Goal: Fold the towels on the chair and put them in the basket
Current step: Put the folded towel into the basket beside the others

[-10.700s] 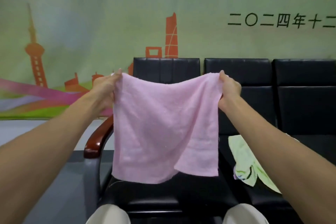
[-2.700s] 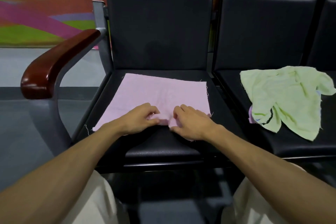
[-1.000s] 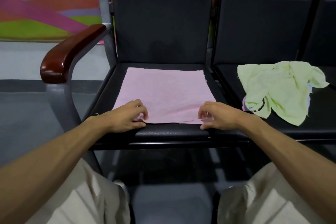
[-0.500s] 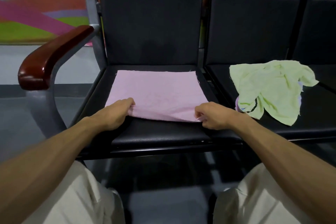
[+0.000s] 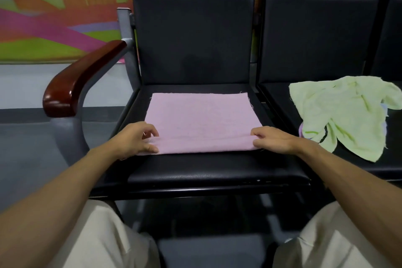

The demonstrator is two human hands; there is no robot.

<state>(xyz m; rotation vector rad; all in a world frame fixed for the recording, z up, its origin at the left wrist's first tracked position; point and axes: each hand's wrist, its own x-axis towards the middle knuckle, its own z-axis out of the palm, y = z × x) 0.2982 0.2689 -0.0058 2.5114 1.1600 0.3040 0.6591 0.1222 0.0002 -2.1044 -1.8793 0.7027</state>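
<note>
Behind both hands a bright painted wall mural (image 5: 54, 17) is filling the background, with a row of black padded chairs (image 5: 217, 172) standing before it. Beyond the left hand (image 5: 134, 139) a glossy red-brown wooden armrest (image 5: 80, 78) is curving down. Between the hands and stretching away from them, a pink square cloth towel (image 5: 202, 119) is lying on the seat, probably spread there so the firm cushion is giving a level bed for folding. It is looking thin and smooth, its near edge lifting into a soft roll, with loose threads fraying at the far corners. Well off beyond the right hand (image 5: 274, 140), a crumpled pale green towel (image 5: 343, 115) is waiting on the neighbouring seat. Each hand is pinching one near corner of the pink one, seemingly to carry the edge over evenly. No basket is showing.
</note>
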